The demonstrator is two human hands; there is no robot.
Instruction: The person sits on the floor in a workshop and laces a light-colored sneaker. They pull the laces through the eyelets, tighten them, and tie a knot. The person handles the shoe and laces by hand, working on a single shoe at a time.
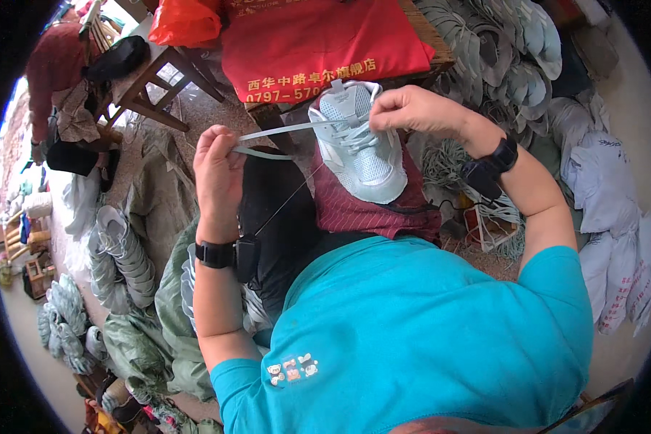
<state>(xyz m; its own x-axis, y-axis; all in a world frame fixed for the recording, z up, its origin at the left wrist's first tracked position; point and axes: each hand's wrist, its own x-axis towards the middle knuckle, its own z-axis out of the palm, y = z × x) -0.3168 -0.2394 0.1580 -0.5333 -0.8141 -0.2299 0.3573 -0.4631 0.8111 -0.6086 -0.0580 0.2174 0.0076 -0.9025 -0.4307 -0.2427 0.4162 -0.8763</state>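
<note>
A pale grey-green sneaker (pixel 372 170) rests on a dark red cloth (pixel 340 206) over my lap, toe toward me. Its laces cross the front in several rows. My left hand (pixel 219 170) is closed on a flat pale shoelace (pixel 286 130), pulled taut leftward from the shoe, with a loose tail hanging below the fingers. At the right edge of the shoe's opening, my right hand (pixel 419 112) has thumb and fingers pinched together. What lies between those fingertips is hidden.
A red printed cloth (pixel 325 43) covers a wooden table ahead. Stacked shoe uppers (pixel 484 50) and a heap of laces (pixel 448 166) lie to the right, near white sacks (pixel 607 188). More stacked shoes (pixel 126 257) stand left, below a wooden stool (pixel 152 87). Another person (pixel 54 72) is far left.
</note>
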